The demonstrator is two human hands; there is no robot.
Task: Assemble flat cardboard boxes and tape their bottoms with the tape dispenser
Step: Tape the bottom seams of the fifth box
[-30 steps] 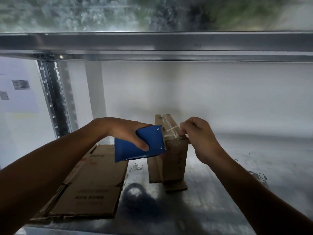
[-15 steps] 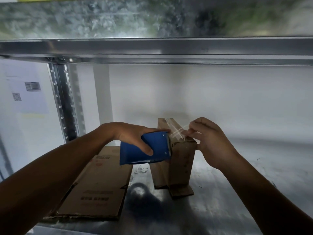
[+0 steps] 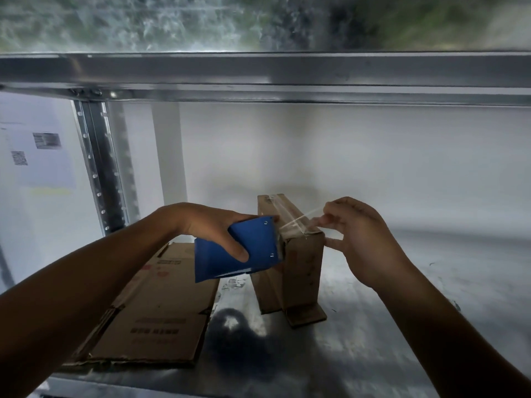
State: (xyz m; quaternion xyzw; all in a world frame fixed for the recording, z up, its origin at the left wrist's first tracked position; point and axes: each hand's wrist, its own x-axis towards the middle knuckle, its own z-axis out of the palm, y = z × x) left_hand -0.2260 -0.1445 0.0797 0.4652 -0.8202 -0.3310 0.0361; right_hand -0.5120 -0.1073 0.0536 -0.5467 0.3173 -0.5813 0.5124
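Presently, left grip (image 3: 212,228) clasps flat blue dispenser (image 3: 258,245); right grip (image 3: 365,239) pinches glossy clear tape (image 3: 301,218).

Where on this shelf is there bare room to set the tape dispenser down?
Bare shelf lies right of the upright box, beyond the right hand pinching tape, and in front of the box beside the flat cardboard. Left is crowded: cardboard, left hand, tape dispenser.

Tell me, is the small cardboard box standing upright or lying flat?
Upright. The box stands on end on the metal shelf, taped end up, flaps splayed at its base.
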